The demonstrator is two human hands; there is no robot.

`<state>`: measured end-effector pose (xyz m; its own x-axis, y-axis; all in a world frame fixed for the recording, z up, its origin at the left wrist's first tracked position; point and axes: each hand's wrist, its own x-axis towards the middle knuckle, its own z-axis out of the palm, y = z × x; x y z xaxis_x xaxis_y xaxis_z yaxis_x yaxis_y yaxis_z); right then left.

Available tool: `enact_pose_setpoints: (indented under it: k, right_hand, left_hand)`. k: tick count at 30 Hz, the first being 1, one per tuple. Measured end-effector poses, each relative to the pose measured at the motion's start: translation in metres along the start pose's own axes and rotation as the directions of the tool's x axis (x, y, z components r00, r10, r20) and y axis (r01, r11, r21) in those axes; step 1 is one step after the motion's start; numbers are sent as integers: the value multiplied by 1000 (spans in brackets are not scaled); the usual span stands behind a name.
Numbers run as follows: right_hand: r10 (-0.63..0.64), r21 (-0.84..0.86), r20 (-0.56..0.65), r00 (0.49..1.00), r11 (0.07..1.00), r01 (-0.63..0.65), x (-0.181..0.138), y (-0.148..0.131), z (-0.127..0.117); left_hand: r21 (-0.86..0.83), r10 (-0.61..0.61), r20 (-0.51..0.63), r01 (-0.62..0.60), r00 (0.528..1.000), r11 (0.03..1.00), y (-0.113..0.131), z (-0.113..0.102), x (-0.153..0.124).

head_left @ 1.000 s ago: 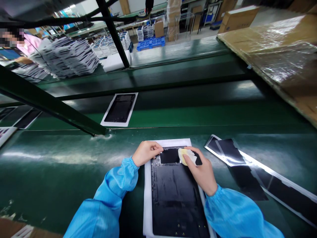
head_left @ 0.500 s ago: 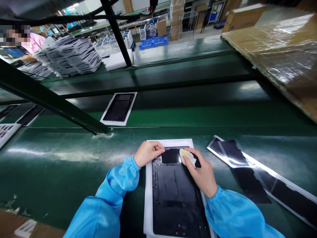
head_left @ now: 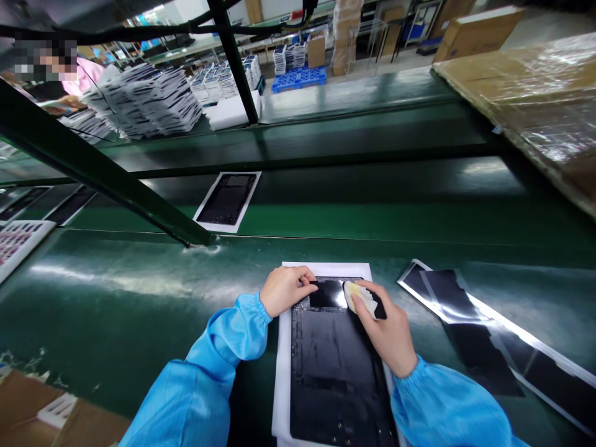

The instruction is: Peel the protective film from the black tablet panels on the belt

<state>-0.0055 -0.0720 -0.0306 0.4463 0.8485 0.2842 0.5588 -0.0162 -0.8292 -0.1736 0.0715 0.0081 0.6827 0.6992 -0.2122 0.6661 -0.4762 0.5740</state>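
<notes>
A black tablet-like panel [head_left: 339, 372] with small screws lies on a white sheet [head_left: 283, 372] in front of me. Across its upper part sits a small, shiny black film [head_left: 327, 294]. My left hand [head_left: 287, 290] is closed in a pinch at the film's left edge. In my right hand [head_left: 390, 332] is a folded whitish-yellow cloth [head_left: 359, 297], pressed on the film's right side between thumb and fingers. Both sleeves are blue. The right fingers hide the panel's upper right corner.
Black film strips on clear backing [head_left: 479, 323] lie to the right. Another panel [head_left: 227, 198] rests on the green belt behind a slanted green post [head_left: 139, 192]. A wrapped carton [head_left: 521, 93] juts in at right. A person [head_left: 86, 71] is beside paper stacks [head_left: 144, 99].
My view has shifted slightly, so the scene sits farther right. Both hands keep their places on the film. The panel on the belt has moved a little left relative to the post.
</notes>
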Motion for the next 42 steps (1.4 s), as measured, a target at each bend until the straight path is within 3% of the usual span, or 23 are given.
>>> enact_pose_setpoints:
  k: [8,13,16,18,20,22,27,34,39,42]
  right_hand:
    - [49,5,21,999,999,-50,-1,0,0]
    - [85,2,42,995,996,-86,0,0,-1]
    - [86,9,46,995,996,-87,0,1,-1]
    - [86,12,47,995,996,-86,0,2,-1]
    - [84,15,48,995,996,-85,0,2,0]
    - [79,17,42,996,997,-80,-1,3,0]
    - [90,25,32,995,996,-91,0,1,2]
    - [111,-23,39,993,994,-110,1,-1,-2]
    - [-19,-197,105,994,980,39,10,-15,17]
    - [-119,-167,152,981,975,144,14,-26,36]
  left_hand:
    - [255,64,-17,-58,998,965,11,2,-8]
    - [526,125,-37,-86,992,846,19,2,-13]
    - [600,180,-90,-91,979,795,15,3,-18]
    - [608,332,-64,-227,941,761,7,7,-24]
    - [612,497,-20,-383,868,692,-4,14,-31]
    - [632,572,-23,-431,820,644,-13,22,-36]
    - [607,510,-77,-366,857,706,-17,22,-41]
    - [485,496,92,-473,864,735,-16,5,-51]
    - [610,421,78,-377,904,697,-8,13,-48]
    - [629,404,84,-363,911,687,-4,14,-46]
